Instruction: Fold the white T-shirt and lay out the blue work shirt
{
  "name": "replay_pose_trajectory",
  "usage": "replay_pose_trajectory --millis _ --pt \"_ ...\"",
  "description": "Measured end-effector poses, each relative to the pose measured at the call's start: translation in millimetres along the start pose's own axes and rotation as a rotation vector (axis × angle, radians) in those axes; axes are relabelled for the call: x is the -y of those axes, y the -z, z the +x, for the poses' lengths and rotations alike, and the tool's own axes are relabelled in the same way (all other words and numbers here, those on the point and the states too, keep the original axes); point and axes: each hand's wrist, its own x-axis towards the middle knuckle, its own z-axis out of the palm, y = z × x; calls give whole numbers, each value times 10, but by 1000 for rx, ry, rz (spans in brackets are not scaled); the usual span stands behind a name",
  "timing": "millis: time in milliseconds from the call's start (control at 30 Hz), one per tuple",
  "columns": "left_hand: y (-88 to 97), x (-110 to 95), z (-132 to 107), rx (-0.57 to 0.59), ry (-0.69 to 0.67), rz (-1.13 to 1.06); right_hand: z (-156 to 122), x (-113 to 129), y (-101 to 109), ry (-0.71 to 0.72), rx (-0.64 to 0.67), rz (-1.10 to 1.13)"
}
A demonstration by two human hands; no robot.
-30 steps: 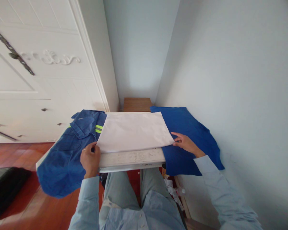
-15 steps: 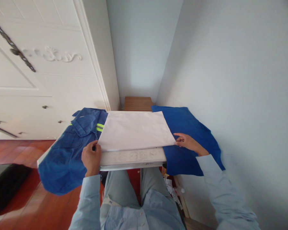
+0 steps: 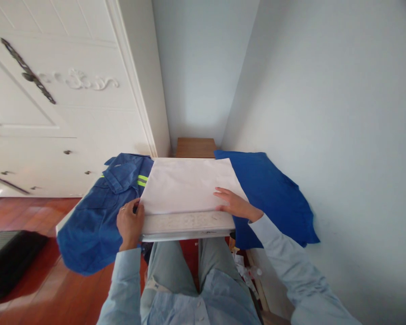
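A home: a white panelled door (image 3: 54, 90) with ornate metal handle (image 3: 29, 77), polished wood floor (image 3: 37, 280), plain painted walls (image 3: 325, 113), a narrow corner

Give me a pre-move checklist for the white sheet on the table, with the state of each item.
1. Left hand on the near left corner of the white sheet: ok, fingers pinch its edge.
2. Right hand on the sheet: ok, it lies flat on the near right corner.
3. Sheet flat on the table: ok, no visible folds or curl.
4. Blue work shirt off the sheet: ok, it lies to the left and hangs over the table edge.
5. Blue cloth off the sheet: ok, it lies to the right.
6. Whether the sheet's edges lie over either garment: cannot tell.
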Motion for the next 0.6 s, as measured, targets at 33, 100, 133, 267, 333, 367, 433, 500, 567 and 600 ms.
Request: replay_pose_trajectory --millis 33,100,133,267,333,367,433,500,567,600 --pt "-1 3 -4 2 3 -2 -23 -38 -59 -15 31 2" --pt "-3 3 -11 2 8 -5 -110 -151 -133 -66 24 14" --pt "-3 -1 -13 -1 10 -5 -166 -212 -147 -90 1 22" --pt "0 -36 -14 -6 11 1 -399 -383 -111 -136 -69 69" --pt "2 -52 -13 -6 22 8 -492 -416 -80 -156 -87 100" --pt "3 -56 -12 -6 26 11 -529 -425 -69 -169 -97 115" --pt "1 -54 -11 -9 26 16 -582 -438 -62 -195 -119 140" --pt "-4 -43 -11 -9 14 19 -609 -450 -72 -206 -144 161" --pt "-10 -31 -10 -12 5 23 -614 -461 -89 -204 -165 174" --pt "-12 -27 -9 -14 4 26 -612 -465 -98 -201 -172 177"
